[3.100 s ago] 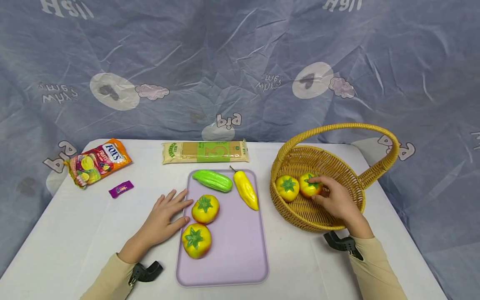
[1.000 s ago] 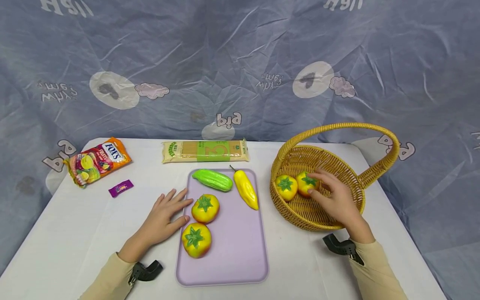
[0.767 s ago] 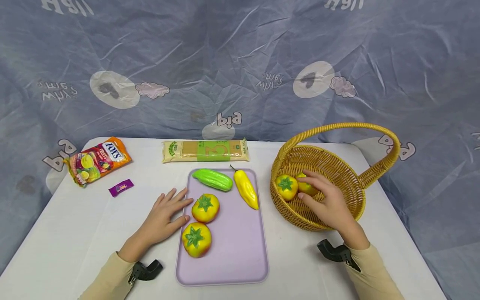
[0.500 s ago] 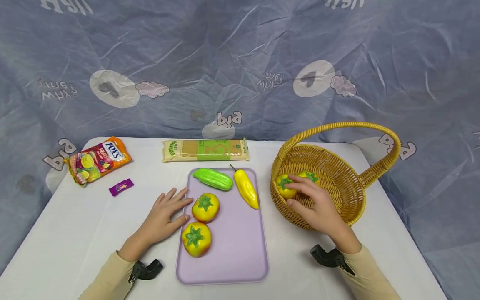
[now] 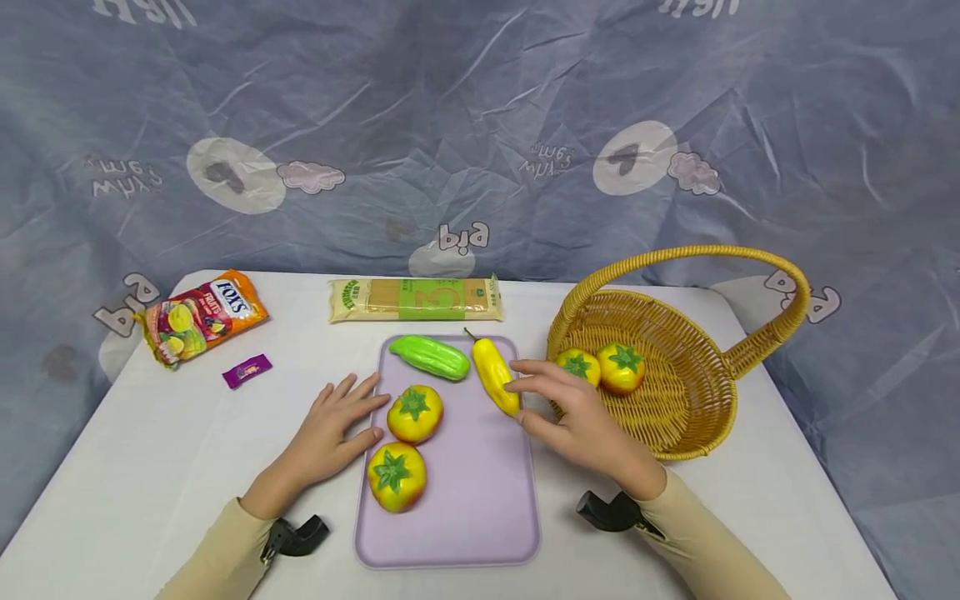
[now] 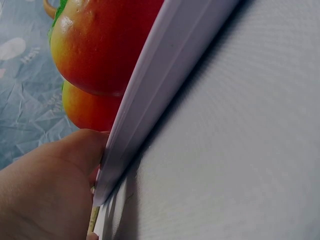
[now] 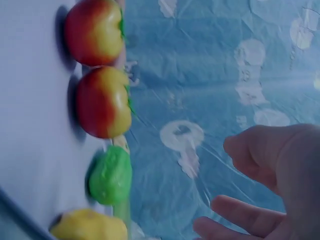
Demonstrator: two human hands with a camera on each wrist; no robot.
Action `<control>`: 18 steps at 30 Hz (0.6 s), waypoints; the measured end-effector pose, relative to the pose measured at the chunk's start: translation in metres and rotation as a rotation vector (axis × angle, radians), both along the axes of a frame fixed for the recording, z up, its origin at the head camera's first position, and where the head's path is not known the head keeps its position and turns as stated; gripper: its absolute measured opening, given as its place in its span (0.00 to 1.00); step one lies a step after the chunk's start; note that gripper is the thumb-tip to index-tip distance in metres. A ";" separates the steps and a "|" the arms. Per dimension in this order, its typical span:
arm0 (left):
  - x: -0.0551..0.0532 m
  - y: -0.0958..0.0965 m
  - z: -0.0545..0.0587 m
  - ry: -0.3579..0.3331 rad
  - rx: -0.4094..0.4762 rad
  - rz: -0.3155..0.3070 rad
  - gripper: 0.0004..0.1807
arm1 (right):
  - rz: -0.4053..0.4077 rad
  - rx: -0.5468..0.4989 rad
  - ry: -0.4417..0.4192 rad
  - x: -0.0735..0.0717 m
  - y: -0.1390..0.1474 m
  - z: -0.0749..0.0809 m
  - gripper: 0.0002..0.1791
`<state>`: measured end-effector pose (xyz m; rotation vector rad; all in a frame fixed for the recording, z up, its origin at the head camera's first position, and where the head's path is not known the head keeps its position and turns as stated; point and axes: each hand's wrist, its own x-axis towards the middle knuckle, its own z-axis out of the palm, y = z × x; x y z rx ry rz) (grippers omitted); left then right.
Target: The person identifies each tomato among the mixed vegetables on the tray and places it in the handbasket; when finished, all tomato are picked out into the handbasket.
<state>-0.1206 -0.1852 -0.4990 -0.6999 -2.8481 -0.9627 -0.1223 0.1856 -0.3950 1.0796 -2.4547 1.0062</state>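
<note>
Golden wicker makes up the basket [image 5: 667, 404], and the right hand [image 5: 577, 421] has just come out of it, across its left side, to the right edge of the lilac tray [image 5: 472, 500]. Its fingers are extended and hold nothing, with the tips just beside the yellow pepper [image 5: 494, 375]; whether they touch it is hard to tell from overhead, though the dim right wrist view suggests they are clear. Left behind in the basket, side by side, are the left basket fruit [image 5: 577, 364], partly behind the hand, and the right basket fruit [image 5: 622, 369], now fully in sight. So both look released, and attention seems to have turned from basket to tray. There, the upper tray fruit [image 5: 415, 414], the lower tray fruit [image 5: 397, 477] and the green cucumber [image 5: 431, 357] lie undisturbed. Meanwhile, the left hand [image 5: 332, 429] stays put, fingers spread and grasping nothing, at the tray's left rim
</note>
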 end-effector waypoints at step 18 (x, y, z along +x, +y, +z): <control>0.001 0.001 0.002 -0.002 -0.007 0.006 0.27 | 0.210 0.115 -0.207 -0.015 -0.071 -0.015 0.18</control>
